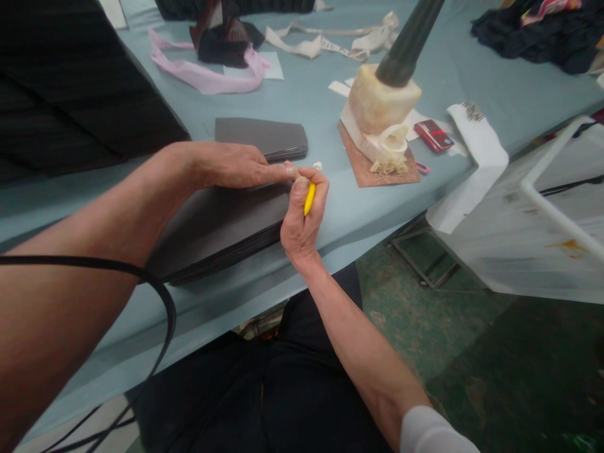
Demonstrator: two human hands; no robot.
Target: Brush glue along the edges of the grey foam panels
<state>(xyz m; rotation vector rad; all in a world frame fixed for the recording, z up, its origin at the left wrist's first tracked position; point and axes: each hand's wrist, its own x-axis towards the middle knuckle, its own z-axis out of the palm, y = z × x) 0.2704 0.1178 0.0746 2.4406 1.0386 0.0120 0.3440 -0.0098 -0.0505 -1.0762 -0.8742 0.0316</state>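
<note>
A thick stack of dark grey fabric pieces (226,217) lies along the near edge of the table. My left hand (236,165) rests flat across its upper side, fingers stretched toward the right end. There, my right hand (304,211) is closed around a slim yellow pen-like tool (309,199), whose tapered yellow end sticks out of the fist. The fingertips of both hands meet at the stack's corner, so the tool's other end is hidden. Just behind my left hand sits a smaller pile of dark grey cut pieces (262,137).
On the blue-covered table (306,88) stand a tall black stack (70,94) and a yellowish block with a dark post (382,100). A red box (433,136), a pink strip (202,72) and white tape (302,45) lie about. A black cable (160,289) crosses at left.
</note>
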